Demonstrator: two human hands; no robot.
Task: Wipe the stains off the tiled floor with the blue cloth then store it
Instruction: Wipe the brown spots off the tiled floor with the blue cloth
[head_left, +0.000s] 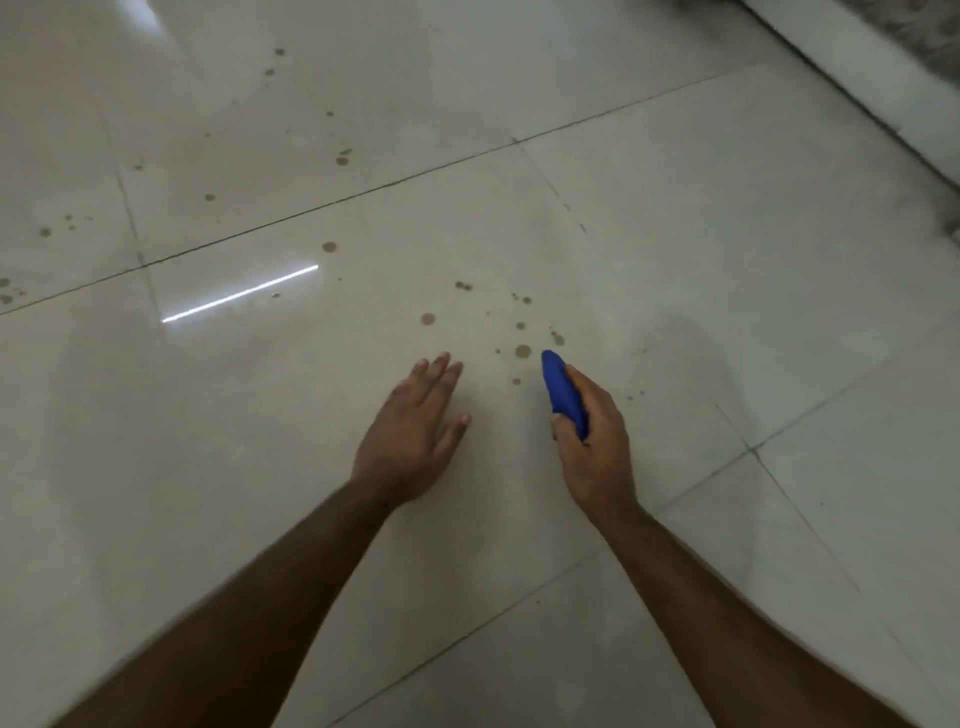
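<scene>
My right hand (592, 441) grips a bunched blue cloth (562, 392), whose tip pokes out forward past my fingers. My left hand (413, 431) is spread with straight fingers over the glossy pale tiled floor (701, 270), holding nothing. Brown stains (522, 351) dot the tile just ahead of both hands. More stains (342, 157) are scattered farther away, and others (45, 232) lie at the far left.
A white raised edge or skirting (883, 78) runs diagonally across the top right corner, with a dark blurred patterned surface beyond it. Dark grout lines cross the floor. A bright light reflection (239, 295) lies left of centre.
</scene>
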